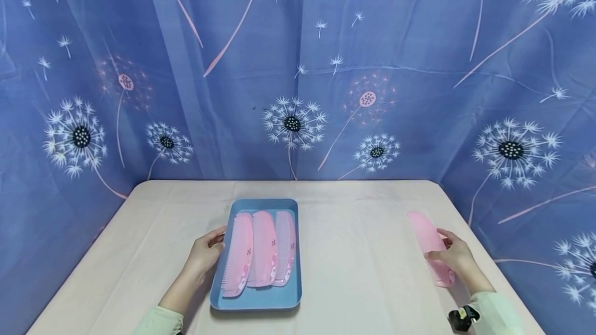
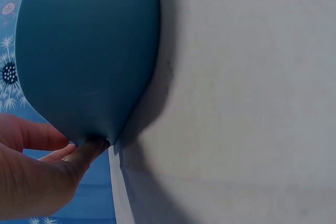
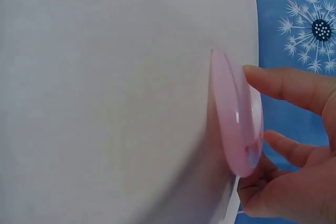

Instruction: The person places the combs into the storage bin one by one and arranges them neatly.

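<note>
On the left half of the table stands a blue tray, and three combs lie side by side in it. The left comb and the middle comb are pink; the right comb looks paler. My left hand holds the tray's left edge, with thumb and fingers at its rim in the left wrist view. Far to the right, my right hand grips another pink comb between thumb and fingers. That comb slants over the tabletop; whether it touches the cloth I cannot tell.
A pale cloth covers the table. A blue curtain with dandelion prints hangs behind it and along both sides. A small black device is by the right sleeve.
</note>
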### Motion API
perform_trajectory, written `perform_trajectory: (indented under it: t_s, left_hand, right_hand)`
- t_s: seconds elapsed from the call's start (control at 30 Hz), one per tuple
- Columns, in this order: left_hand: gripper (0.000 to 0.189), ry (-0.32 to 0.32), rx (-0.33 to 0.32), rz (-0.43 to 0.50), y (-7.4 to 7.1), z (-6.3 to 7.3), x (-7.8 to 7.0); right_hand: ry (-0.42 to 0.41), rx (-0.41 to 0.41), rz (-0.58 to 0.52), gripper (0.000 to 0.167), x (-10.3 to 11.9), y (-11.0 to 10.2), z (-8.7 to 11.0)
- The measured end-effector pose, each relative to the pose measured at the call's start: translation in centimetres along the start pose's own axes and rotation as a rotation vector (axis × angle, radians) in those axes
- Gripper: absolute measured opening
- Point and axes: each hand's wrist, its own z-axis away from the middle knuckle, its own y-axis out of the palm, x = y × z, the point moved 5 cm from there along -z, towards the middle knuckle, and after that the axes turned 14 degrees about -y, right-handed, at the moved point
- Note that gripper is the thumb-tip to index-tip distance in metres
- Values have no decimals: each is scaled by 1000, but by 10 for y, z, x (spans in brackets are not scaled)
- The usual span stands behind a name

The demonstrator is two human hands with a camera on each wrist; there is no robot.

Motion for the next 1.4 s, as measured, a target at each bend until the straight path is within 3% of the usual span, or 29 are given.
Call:
perform_trajectory:
  t_s: [0.2,0.5,0.7,1.0,1.1,1.27,1.4]
  left_hand:
    - [50,9,1,0,0,0,-1]
    - [50,17,7,-5,1,0,0]
    - [50,10,-5,-5,0,-2,-1]
    - [50,17,-4,-9,0,-1,0]
    - [50,21,-7,-9,0,-1,0]
    - [49,25,-11,-11,-1,-1,-1]
    - [49,30,-5,-11,-1,-1,-2]
  right_hand:
    - [32,-4,-21,87,1,-1,2]
    - [-21,-77,-92,57,2,-4,8]
    - [-30,-123,-145,53,2,-5,7]
    - [59,-93,-409,58,6,2,13]
    - [48,-80,-456,55,9,4,13]
    - [12,-60,-600,33,19,10,12]
    - [1,-42,-712,37,27,16,13]
